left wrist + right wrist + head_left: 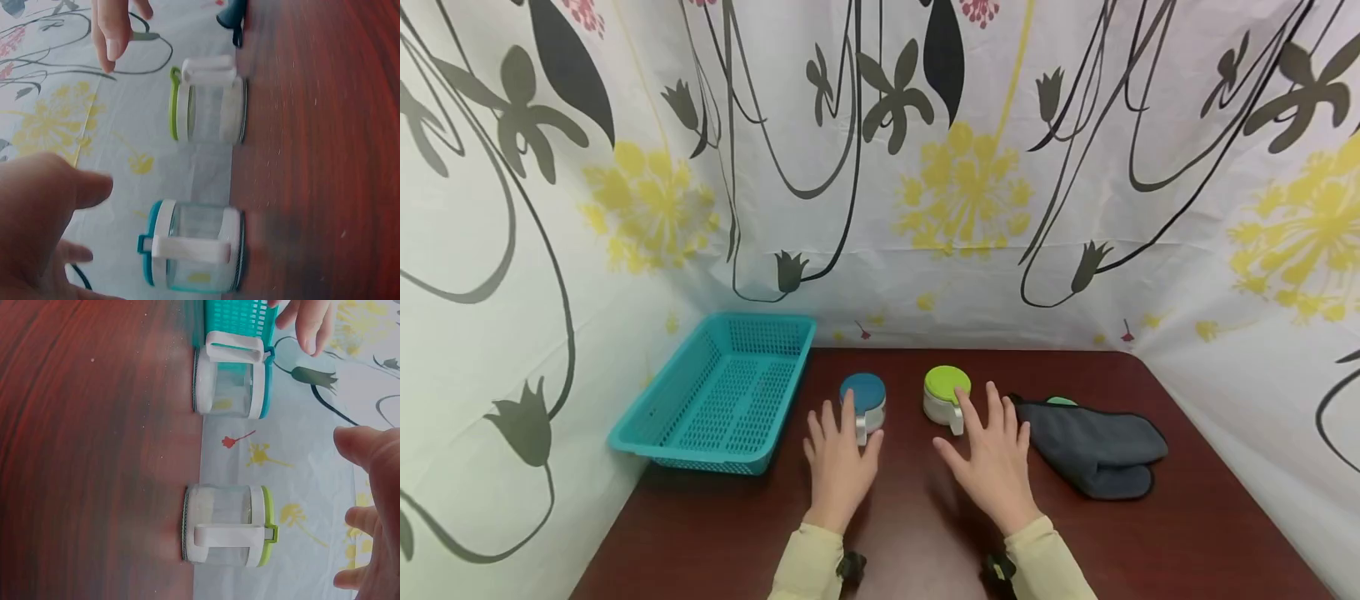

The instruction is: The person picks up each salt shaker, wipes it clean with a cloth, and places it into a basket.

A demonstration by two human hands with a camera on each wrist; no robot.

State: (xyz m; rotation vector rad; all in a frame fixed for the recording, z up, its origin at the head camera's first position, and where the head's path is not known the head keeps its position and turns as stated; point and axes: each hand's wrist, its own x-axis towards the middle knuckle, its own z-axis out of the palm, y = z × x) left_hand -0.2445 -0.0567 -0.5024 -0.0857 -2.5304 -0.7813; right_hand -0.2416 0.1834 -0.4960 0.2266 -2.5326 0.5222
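Two clear, lidded jars with white handles stand upright on the table, one with a blue lid [862,392] and one with a green lid [947,384]. White contents show low in both jars in the wrist views. My left hand [841,467] hovers over the near side of the blue-lidded jar [194,250], fingers spread and holding nothing. Likewise spread, my right hand [995,467] is above and close to the green-lidded jar [228,528]. Both wrist views show a gap between the hand and its jar.
A turquoise plastic basket [752,458] sits at the table's left. On the right lies a dark grey oven mitt [1093,446], with a small green thing [1062,401] partly hidden behind it. A patterned curtain [880,208] hangs behind the brown table [910,533].
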